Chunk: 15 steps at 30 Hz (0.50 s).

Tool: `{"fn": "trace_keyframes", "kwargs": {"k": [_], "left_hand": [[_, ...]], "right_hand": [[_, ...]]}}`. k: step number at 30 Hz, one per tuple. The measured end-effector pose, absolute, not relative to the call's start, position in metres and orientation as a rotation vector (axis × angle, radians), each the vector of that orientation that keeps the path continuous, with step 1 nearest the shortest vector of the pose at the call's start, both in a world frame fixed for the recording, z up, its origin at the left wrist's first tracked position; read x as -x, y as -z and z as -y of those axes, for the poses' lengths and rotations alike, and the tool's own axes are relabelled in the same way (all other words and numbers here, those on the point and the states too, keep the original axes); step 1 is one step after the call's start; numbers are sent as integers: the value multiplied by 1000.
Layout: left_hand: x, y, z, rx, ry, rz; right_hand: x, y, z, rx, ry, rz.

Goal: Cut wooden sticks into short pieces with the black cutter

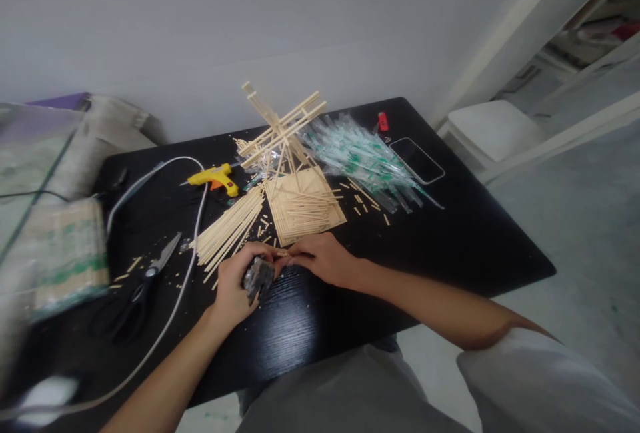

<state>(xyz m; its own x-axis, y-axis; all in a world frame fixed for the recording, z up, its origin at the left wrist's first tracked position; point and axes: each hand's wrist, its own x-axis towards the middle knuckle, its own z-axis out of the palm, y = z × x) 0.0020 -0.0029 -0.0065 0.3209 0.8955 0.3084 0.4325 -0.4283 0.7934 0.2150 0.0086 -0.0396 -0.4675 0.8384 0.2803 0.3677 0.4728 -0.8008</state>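
Gripping dark tool point(259, 278) in left hand point(237, 283); pinching small wood piece point(283, 254) between its fingertips and those of right hand point(326, 258), both closed, on near side of stick-strewn board point(336, 218). Noted tan contents point(75, 226) in clear bag point(73, 299) at left, too blurred to identify; noted plastic wrappers point(363, 159) piled far right, cannot tell whether filled.

My left hand point(239, 281) nearer me than square board point(280, 187), off its left corner, fingers curled in grip. My right hand point(325, 259) just in front of board, fingers bent, fingertips close to left's. Both forearms point(430, 305) angled inward toward board.
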Motion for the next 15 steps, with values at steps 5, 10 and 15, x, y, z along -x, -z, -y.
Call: {"fn": "trace_keyframes", "kwargs": {"k": [5,10,15], "left_hand": [[1,12,4,-1975,-1009,-1135],[4,17,4,-1959,-1020,-1115],[5,21,4,-1946,-1013,-1096]], "right_hand": [[-215,41,-9,988,-895,2032],[-214,40,-10,1011,-846,2055],[-214,39,-10,1026,-839,2067]]}}
